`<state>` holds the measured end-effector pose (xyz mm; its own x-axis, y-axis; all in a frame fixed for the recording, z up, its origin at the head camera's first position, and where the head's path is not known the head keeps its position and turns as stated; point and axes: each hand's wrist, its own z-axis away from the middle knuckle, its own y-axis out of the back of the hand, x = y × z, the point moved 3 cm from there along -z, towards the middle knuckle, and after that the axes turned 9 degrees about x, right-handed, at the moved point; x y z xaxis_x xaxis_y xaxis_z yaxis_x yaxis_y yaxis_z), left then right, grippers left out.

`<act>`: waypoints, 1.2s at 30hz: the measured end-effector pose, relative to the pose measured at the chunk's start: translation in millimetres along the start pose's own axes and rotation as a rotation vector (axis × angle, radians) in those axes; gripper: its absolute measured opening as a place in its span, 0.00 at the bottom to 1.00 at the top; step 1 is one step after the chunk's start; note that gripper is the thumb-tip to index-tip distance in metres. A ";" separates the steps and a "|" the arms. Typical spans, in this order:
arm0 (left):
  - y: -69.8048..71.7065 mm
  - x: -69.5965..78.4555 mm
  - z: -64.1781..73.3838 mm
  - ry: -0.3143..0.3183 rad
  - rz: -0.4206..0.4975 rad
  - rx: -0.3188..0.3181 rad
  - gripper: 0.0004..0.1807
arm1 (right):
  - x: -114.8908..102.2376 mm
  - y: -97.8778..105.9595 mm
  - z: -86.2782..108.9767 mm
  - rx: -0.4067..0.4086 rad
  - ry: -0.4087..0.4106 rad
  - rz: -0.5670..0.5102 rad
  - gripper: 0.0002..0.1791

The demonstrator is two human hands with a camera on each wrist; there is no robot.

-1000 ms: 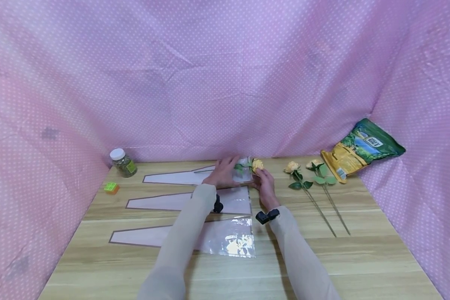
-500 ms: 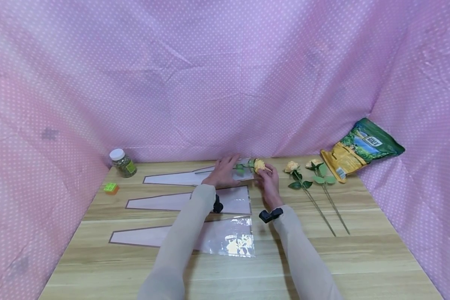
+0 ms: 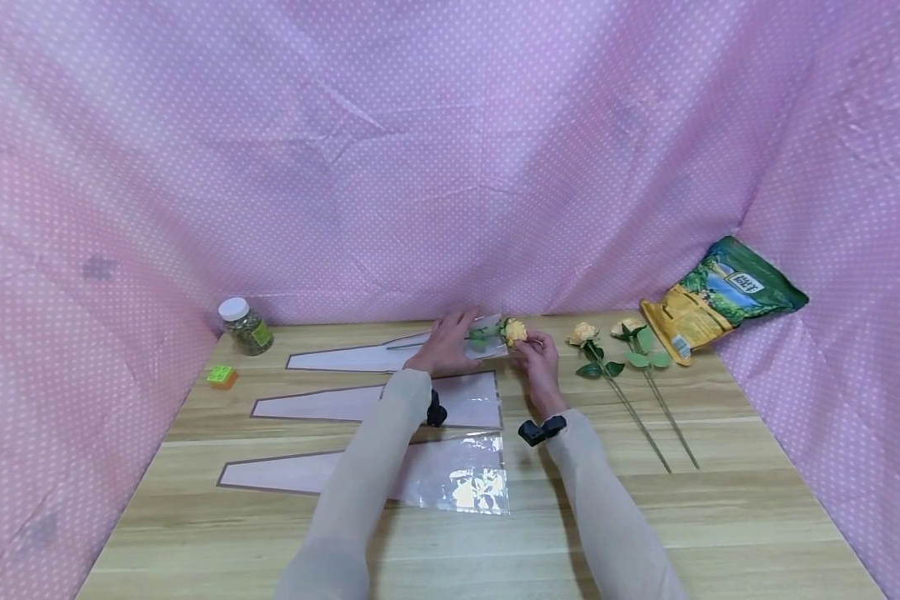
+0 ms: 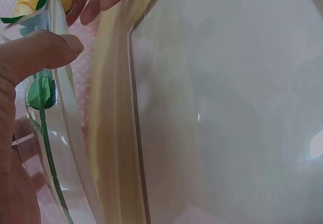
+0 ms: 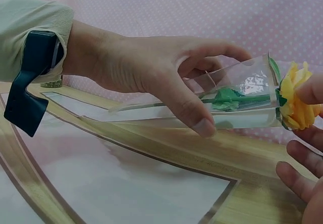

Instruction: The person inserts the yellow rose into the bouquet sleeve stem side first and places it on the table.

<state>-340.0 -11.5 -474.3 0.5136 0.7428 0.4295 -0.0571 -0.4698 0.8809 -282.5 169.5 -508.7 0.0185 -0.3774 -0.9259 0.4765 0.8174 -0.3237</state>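
A yellow artificial rose (image 5: 295,95) lies with its stem and green leaves inside a clear flower sleeve (image 5: 247,82) at the back of the table, its bloom poking out of the right-hand opening. My left hand (image 3: 444,346) holds this sleeve around its middle, thumb (image 4: 55,50) on the near side and fingers on the far side. At the bloom, my right hand (image 3: 537,367) pinches the petals between thumb and fingers. In the right wrist view the sleeve's mouth is raised above the table.
Two more flat sleeves, a middle one (image 3: 468,400) and a near one (image 3: 450,475), lie in front. Two yellow roses (image 3: 585,335) (image 3: 628,329) rest at right. Beyond them leans a green-and-yellow bag (image 3: 727,292). A white-lidded jar (image 3: 247,327) and small toy blocks (image 3: 222,377) stand left.
My right hand has shifted slightly right, its fingers now at the bloom's right side. The rose moved a little right, then slightly back left. My left hand has stayed in place.
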 end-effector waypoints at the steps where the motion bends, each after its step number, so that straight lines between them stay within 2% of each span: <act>1: 0.2 0.2 0.0 -0.001 0.000 0.001 0.58 | 0.0 -0.5 0.2 -0.002 -0.001 0.010 0.11; 16: 0.7 3.2 0.6 -0.017 -0.004 0.018 0.57 | -5.3 -3.7 0.9 -0.022 0.077 0.163 0.07; 22: -1.4 3.0 -0.3 -0.024 -0.016 0.022 0.56 | -7.1 -4.3 0.2 -0.040 0.076 0.235 0.06; 30: -0.9 2.5 -1.1 -0.028 -0.023 0.033 0.56 | -4.9 -4.6 -1.6 -0.050 0.095 0.300 0.13; 36: -1.4 3.1 -0.7 -0.030 -0.017 0.032 0.55 | -6.1 -6.9 1.7 -0.120 0.088 0.346 0.21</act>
<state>-339.0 -8.2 -474.1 0.5398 0.7362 0.4082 -0.0212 -0.4729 0.8809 -284.3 165.5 -500.5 0.0819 -0.0352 -0.9960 0.3487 0.9372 -0.0045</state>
